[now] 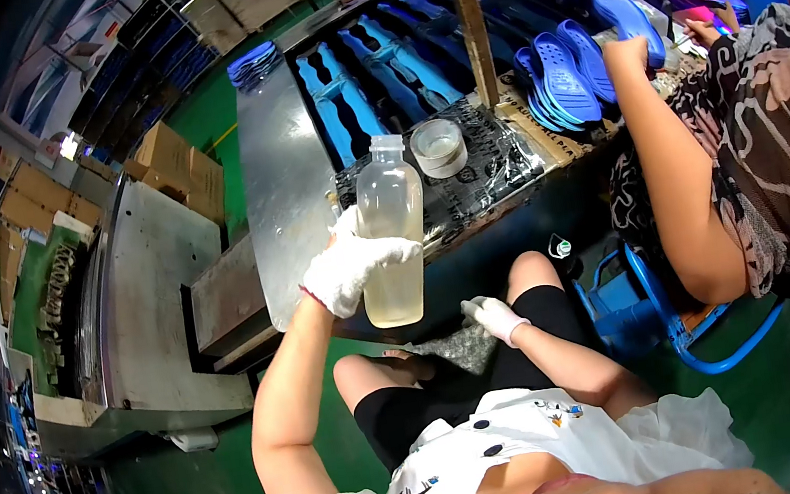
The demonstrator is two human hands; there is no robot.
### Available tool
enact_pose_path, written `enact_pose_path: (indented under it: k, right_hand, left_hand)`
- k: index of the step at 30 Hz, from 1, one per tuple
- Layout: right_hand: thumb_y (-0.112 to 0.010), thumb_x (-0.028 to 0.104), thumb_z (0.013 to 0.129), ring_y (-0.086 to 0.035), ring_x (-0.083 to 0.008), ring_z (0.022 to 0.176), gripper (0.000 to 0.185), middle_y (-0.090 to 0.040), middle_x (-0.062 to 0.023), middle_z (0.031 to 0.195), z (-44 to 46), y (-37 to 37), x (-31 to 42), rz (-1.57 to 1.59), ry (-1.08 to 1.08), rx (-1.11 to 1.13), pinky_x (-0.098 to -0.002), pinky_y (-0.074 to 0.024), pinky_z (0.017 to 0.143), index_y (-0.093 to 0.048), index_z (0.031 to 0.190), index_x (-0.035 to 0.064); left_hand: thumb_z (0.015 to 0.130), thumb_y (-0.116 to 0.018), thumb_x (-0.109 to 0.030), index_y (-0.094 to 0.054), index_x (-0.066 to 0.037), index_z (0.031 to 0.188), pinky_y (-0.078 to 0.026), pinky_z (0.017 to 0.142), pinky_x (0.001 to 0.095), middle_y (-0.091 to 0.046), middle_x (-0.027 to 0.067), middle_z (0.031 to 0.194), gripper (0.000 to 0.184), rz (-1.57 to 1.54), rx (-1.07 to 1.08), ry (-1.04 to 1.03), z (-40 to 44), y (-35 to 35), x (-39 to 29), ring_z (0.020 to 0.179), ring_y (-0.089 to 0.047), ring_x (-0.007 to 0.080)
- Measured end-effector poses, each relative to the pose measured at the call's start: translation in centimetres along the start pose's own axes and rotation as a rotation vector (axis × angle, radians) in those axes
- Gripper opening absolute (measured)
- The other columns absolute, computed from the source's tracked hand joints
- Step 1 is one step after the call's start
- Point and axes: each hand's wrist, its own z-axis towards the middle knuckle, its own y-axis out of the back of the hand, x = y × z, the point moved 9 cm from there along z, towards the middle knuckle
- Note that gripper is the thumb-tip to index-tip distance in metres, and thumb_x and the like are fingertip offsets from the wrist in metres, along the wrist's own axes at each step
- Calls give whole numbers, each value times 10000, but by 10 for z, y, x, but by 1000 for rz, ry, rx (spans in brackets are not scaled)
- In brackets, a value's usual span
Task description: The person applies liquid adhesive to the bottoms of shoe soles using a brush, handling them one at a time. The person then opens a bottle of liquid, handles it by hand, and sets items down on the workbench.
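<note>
My left hand (346, 272), in a white knit glove, grips a clear plastic bottle (389, 202) and holds it upright in front of the bench. Pale yellowish liquid fills much of the bottle. Low over my lap, my right hand (496, 320), in a white glove, is closed on a mottled grey cloth (462, 347). The cloth hangs between my knees. A round translucent tub (439, 148) rests on the black plastic-covered bench edge, just right of the bottle's neck.
Beyond the edge runs a conveyor bed with blue strips (342, 103). Blue clogs (566, 81) stand at its right end. A co-worker's hand (627, 58) holds another clog (630, 17). Beside my right knee is a blue stool (641, 308). Blue pieces (252, 65) lie stacked on the metal tabletop.
</note>
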Motion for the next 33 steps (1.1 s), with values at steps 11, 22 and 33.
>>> enact_pose_path:
  k: [11,22,33]
  right_hand:
    - [-526,499,882,-567,-148,619,511,-667,-84,856,9,-8,-2,62,57,41,-307,-465,597,-628,1000,12]
    - [-522,499,881,-586,-164,612,506,-650,-80,800,11,-13,5,3,78,81,-321,-479,605,-633,967,13]
    - [-521,489,884,-603,-170,609,499,-661,-92,824,9,-14,5,-16,58,100,-311,-481,578,-623,995,13]
  left_hand:
    - [684,-761,-150,-637,-45,1031,-513,714,321,-652,62,890,383,-44,147,249,63,-9,7,790,-630,165]
    - [685,-757,-152,-605,-50,1082,-511,735,338,-637,69,917,437,64,165,313,72,-3,5,809,-616,177]
    - [678,-751,-179,-610,-28,1075,-511,738,336,-644,80,904,448,133,150,301,71,-3,-6,799,-621,177]
